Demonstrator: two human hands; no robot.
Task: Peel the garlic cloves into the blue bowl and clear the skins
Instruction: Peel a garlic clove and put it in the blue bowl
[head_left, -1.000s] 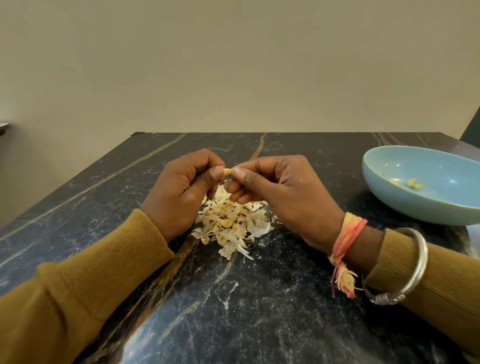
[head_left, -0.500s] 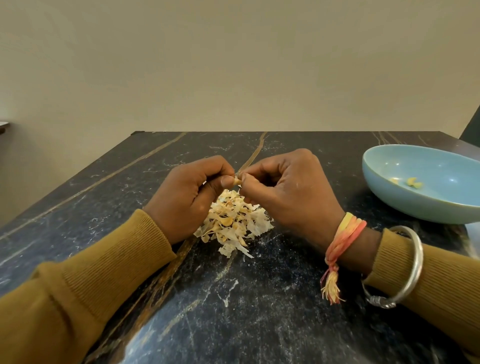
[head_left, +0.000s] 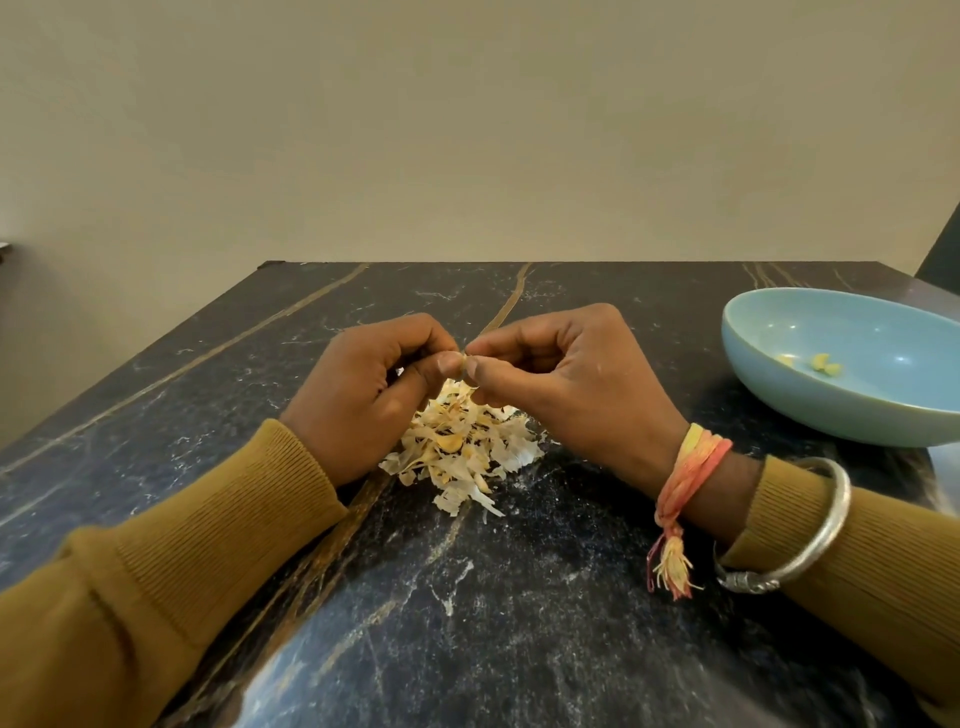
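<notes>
left hand (head_left: 358, 400), right hand (head_left: 576, 389) sank, thumbs nearly hiding clove (head_left: 464, 358).

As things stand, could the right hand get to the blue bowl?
Probably yes: only tabletop lies between the right hand and the blue bowl, though it and the left hand pinch a garlic clove.

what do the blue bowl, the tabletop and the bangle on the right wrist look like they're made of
Blue bowl: likely glazed ceramic, with a smooth pale-blue surface, soft highlights and a thick rim.
Table: looks like polished dark marble or a stone-look slab, with white and gold veins and a glossy reflection near the front.
Bangle: metal, perhaps silver or steel, with a grey shine and knobbed ends.
</notes>
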